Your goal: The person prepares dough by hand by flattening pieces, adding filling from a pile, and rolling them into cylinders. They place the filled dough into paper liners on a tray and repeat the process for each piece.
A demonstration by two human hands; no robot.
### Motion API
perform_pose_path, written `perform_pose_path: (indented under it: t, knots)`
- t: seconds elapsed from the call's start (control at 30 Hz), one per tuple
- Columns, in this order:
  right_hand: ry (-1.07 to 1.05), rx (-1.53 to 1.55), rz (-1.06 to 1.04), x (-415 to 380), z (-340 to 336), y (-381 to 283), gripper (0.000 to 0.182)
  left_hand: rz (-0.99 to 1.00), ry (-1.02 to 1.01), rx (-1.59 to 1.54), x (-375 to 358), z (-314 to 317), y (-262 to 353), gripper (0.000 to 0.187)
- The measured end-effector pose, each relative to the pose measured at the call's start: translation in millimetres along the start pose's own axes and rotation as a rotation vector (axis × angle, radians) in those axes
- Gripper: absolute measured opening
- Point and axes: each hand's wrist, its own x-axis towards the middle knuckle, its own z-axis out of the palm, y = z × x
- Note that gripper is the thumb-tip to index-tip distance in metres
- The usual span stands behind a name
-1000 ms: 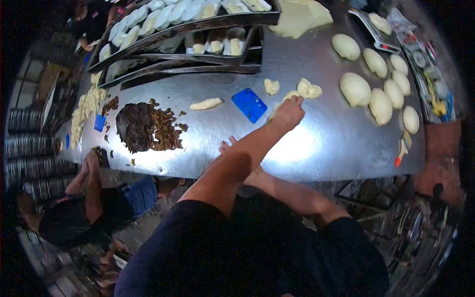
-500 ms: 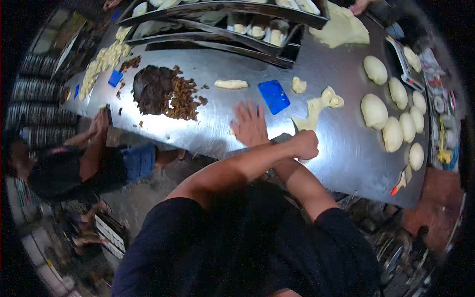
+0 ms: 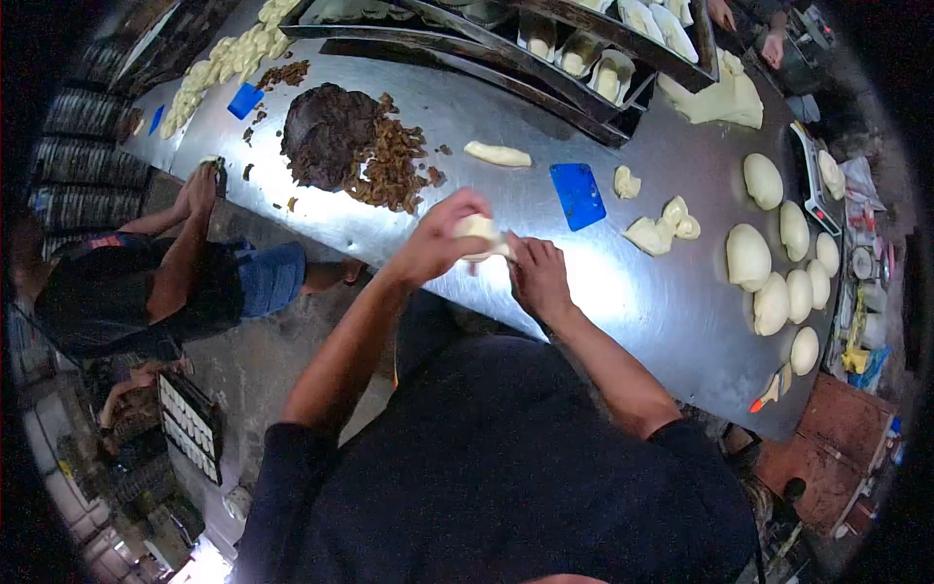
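Observation:
Near the front edge of the metal table (image 3: 389, 258), my left hand (image 3: 443, 238) is wrapped round a small piece of pale dough (image 3: 475, 230). My right hand (image 3: 540, 277) pinches the thin end of the same piece, its fingers closed. Both hands are off the tabletop and slightly blurred. Beyond them lie a dough roll (image 3: 498, 154), a blue scraper (image 3: 578, 196) and a small dough lump (image 3: 627, 182). An irregular dough piece (image 3: 654, 236) lies to the right of the scraper. A dark filling mound (image 3: 329, 136) with brown bits (image 3: 391, 165) sits on the left.
Stacked trays (image 3: 545, 73) with dough in moulds stand at the back. Dough balls (image 3: 748, 258), a scale (image 3: 815, 185) and a brush (image 3: 769, 391) are on the right. A co-worker (image 3: 165, 282) stands at the left edge, near dough pieces (image 3: 224, 60) and another blue scraper (image 3: 245, 100).
My arms have uncrossed. The left hand has moved left and the right hand right, and both have risen from the table with dough between them. The view has shifted.

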Motion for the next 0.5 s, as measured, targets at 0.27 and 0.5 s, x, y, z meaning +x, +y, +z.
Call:
perform_pose_path:
  t: [0.27,0.5]
  knots:
    - [0.01,0.235,-0.076,168.2,-18.2,72.9,0.039,0.398,0.451,1.277,-35.5,-40.8,-103.3,0.044]
    - [0.217,0.286,0.145,193.9,-3.9,44.2,0.024,0.294,0.6,1.145,-54.8,-39.3,-112.7,0.04]
